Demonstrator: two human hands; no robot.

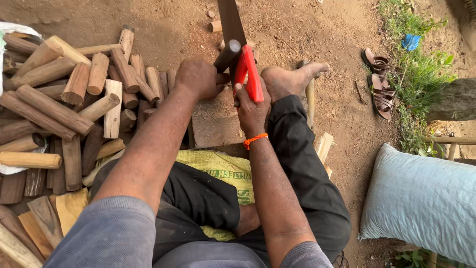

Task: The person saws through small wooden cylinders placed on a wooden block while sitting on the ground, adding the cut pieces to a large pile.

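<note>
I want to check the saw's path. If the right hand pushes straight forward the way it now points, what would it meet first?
The right hand holds the red saw handle, pointing away from the body. Going straight on, it would probably first meet the dark wooden piece that the left hand holds; depth is unclear.

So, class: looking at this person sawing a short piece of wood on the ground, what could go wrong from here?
1. The left hand grips the wood piece right beside the saw blade; a slip might cut the fingers.
2. The bare foot rests close to the cut with no shoe, so a jumping blade could reach it.
3. The right hand drives the red saw handle while the person sits low, so control may be limited.
</note>
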